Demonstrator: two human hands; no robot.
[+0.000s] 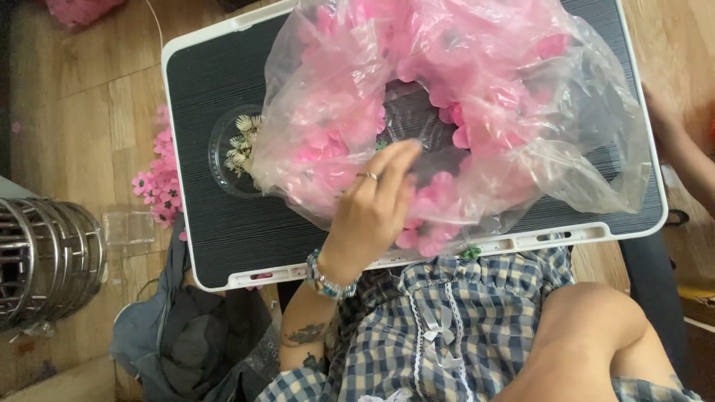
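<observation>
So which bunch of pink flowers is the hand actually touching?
The ones in the clear plastic bag on the tray; the left hand presses it. The loose flowers on the floor lie untouched.

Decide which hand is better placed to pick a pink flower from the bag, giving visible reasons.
Left: the left hand rests on the plastic bag of pink flowers; the right hand is out of view.

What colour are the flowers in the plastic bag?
Pink. The flowers show through the clear plastic bag in the head view.
</observation>
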